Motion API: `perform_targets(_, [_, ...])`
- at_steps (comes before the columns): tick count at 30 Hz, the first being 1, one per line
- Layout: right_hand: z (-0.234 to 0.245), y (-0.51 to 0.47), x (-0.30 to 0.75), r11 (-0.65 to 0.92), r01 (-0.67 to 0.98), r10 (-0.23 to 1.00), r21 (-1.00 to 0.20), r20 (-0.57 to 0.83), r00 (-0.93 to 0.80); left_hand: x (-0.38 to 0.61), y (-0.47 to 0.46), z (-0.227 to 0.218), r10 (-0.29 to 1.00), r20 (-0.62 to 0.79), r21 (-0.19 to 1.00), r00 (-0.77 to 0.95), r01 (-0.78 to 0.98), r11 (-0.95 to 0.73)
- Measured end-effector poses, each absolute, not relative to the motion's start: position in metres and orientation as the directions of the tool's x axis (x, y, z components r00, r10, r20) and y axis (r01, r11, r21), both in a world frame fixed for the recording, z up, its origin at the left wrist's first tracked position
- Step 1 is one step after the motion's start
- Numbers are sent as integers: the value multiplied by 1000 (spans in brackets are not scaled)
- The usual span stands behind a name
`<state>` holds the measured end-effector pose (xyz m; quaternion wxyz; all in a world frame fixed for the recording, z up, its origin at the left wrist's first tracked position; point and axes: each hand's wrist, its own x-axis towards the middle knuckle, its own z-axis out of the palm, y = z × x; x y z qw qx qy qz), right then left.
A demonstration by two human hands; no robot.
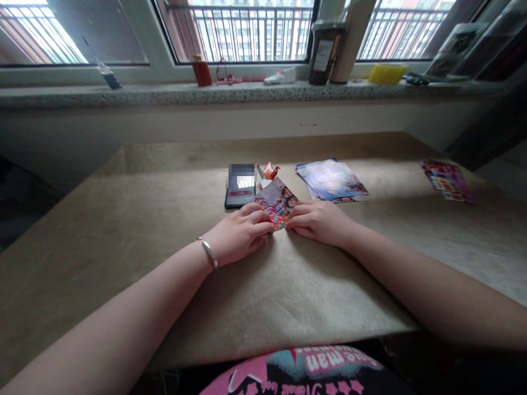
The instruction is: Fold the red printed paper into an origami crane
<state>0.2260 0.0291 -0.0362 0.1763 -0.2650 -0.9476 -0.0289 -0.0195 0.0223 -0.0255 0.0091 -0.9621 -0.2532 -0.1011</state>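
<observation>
A small colourful printed paper sheet (276, 202) lies on the tan table (135, 230) in front of me. My left hand (239, 233), a silver bracelet on its wrist, has its fingers curled and pressing on the sheet's near left edge. My right hand (319, 220) presses its curled fingertips on the sheet's near right corner. Both hands meet at the sheet's near corner. Just behind the sheet sit a black phone (240, 185) and a small red folded paper figure (269, 170).
A stack of printed sheets (331, 180) lies right of the phone, and another single sheet (447, 180) near the table's right edge. The windowsill behind holds a red cup (201, 71), a dark jar (325, 52), a yellow box (387, 73) and a brush (107, 77).
</observation>
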Motion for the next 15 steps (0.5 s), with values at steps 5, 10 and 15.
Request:
perform_targets(5, [-39,29,226,853,519,502,-50,348,-792,-24,27,-21,458,157,41,875,458,-888])
perform_targets(10, [-39,29,227,847,529,512,-48,344,-787,-26,28,-19,441,136,77,887,434,-897])
perform_targets(15, [-38,28,227,851,525,500,-30,355,-790,-27,29,-19,442,131,92,888,433,-897])
